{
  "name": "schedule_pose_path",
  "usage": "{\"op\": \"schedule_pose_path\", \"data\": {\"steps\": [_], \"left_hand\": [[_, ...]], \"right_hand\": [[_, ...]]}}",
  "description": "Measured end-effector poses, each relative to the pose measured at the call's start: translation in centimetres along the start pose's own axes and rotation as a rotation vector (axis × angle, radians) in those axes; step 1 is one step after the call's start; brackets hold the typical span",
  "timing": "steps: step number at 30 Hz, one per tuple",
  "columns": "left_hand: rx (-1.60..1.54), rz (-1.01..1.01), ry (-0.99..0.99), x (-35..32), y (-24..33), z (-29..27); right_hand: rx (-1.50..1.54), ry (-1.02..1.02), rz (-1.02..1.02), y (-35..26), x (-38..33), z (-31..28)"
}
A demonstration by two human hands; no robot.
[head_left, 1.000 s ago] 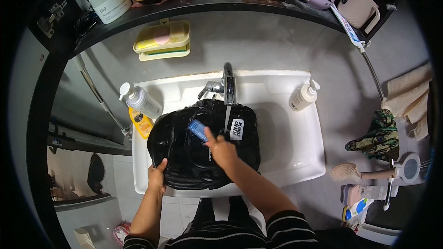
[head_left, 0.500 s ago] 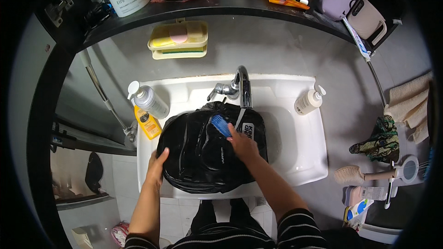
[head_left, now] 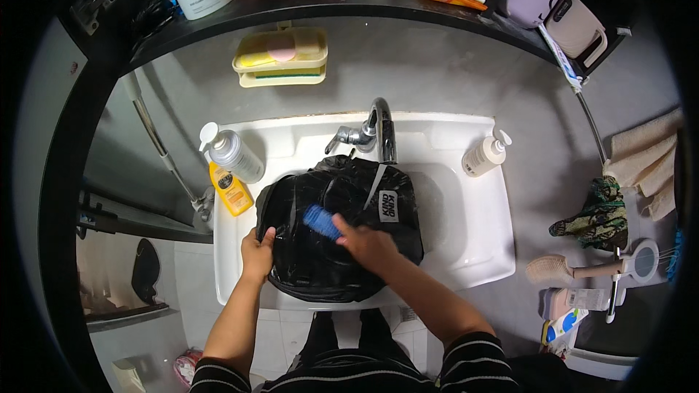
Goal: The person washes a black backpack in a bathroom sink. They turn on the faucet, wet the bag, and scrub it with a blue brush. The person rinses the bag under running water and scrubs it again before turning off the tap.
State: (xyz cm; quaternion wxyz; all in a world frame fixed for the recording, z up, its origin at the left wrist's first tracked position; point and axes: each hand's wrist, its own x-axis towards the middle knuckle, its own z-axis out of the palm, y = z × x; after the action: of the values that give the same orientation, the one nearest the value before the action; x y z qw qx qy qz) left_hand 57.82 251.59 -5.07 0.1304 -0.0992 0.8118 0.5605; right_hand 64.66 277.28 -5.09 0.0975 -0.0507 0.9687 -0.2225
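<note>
A wet black backpack point(head_left: 328, 273) with a white patch lies across the white sink point(head_left: 477, 247), under the chrome faucet point(head_left: 382, 131). A thin stream of water falls from the spout onto it. My left hand point(head_left: 257, 255) grips the bag's left edge, thumb on top and the other fingers mostly hidden beneath the side. Closed round a blue scrub brush point(head_left: 321, 222), my right hand point(head_left: 368, 246) presses it to the middle of the bag; the bristles face down, out of sight.
A grey pump bottle point(head_left: 234, 154) and a yellow bottle point(head_left: 231, 189) stand on the sink's left rim. Another pump bottle point(head_left: 485, 156) is at the right. Above, a soap holder point(head_left: 280, 58) hangs below a dark shelf point(head_left: 408, 18). Towels point(head_left: 644, 160) hang at the right.
My right hand has swept the brush left and downward over the bag. The bag's left side has shifted inward to the right, and my left hand has moved with it.
</note>
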Motion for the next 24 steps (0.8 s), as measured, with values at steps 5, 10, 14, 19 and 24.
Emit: {"op": "schedule_pose_path", "data": {"steps": [5,10,14,19,24], "left_hand": [[-0.045,0.036,0.097,0.2,-2.5,-0.2],[0.078,0.082,0.115,0.1,-2.0,0.1],[0.042,0.078,0.091,-0.1,-1.3,0.1],[-0.133,-0.243,0.006,-3.2,1.7,-0.4],[-0.389,-0.288,-0.010,-3.0,0.5,-0.2]], "right_hand": [[-0.166,-0.267,0.301,9.0,-2.8,1.5],[-0.032,0.152,0.027,5.3,-1.5,-0.9],[-0.052,0.209,-0.132,-4.9,3.2,0.3],[-0.069,0.198,0.238,2.3,7.4,0.8],[0.007,0.041,-0.043,-6.5,4.5,0.8]]}}
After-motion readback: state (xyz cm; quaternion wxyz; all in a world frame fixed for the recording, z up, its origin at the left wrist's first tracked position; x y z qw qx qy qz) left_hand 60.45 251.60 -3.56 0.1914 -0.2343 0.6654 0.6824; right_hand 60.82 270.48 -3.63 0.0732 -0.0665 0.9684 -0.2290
